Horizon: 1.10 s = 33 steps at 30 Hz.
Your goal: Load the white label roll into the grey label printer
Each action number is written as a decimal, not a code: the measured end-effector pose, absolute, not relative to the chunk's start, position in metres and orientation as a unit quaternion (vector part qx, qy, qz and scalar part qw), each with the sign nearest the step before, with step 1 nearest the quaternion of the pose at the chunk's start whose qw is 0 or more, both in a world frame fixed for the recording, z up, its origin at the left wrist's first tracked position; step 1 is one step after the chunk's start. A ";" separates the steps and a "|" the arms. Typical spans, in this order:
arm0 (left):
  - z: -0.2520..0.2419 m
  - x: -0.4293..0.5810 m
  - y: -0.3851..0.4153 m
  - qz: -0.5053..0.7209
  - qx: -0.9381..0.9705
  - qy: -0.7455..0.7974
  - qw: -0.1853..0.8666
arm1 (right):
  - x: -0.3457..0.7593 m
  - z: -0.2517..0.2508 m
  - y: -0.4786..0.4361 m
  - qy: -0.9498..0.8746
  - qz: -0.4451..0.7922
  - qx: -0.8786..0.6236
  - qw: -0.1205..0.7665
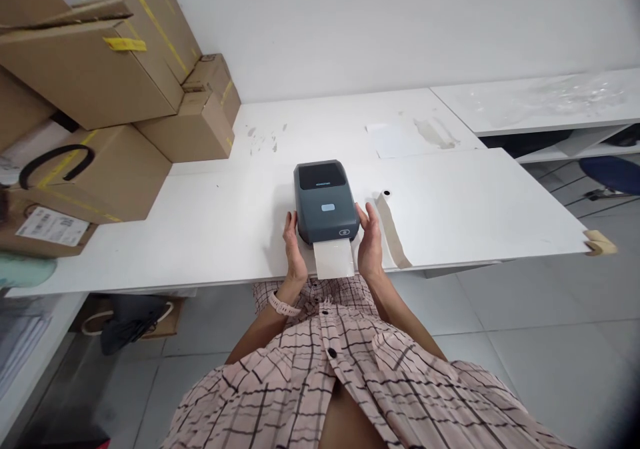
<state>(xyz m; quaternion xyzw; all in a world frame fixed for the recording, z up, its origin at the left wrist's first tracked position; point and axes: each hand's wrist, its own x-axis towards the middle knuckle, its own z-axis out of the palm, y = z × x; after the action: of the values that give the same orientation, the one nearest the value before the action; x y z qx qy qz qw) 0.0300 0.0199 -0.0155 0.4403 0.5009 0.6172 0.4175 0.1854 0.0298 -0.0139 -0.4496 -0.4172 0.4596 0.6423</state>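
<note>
A dark grey-blue label printer (327,199) sits on the white table near its front edge. A blank white label strip (334,259) sticks out of its front slot and reaches the table edge. My left hand (294,249) holds the printer's left side, its fingers along the lower casing. On the opposite side, my right hand (370,243) grips the casing, with the thumb and fingers partly visible. The undersides of both hands' grip are hidden. Just right of my right hand lies a small roll (387,194) with a beige paper strip (394,239) unrolled toward me.
Cardboard boxes (90,69) with yellow tape are stacked at the left. A white sheet (387,140) lies toward the back of the table (225,222). Brown padding (600,243) covers the right front corner. Clear plastic (575,95) rests on a further table; a blue stool (610,174) stands at right.
</note>
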 end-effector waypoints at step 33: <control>0.004 0.005 0.143 0.451 0.571 0.626 0.280 | 0.171 0.060 0.205 -0.865 0.280 -0.403 0.101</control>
<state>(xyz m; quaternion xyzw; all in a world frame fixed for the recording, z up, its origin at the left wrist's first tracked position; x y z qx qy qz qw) 0.0051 0.1426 0.0036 0.5709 0.6261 0.4511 0.2804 0.1709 0.2054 0.0601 -0.4031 -0.8653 0.2802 0.1011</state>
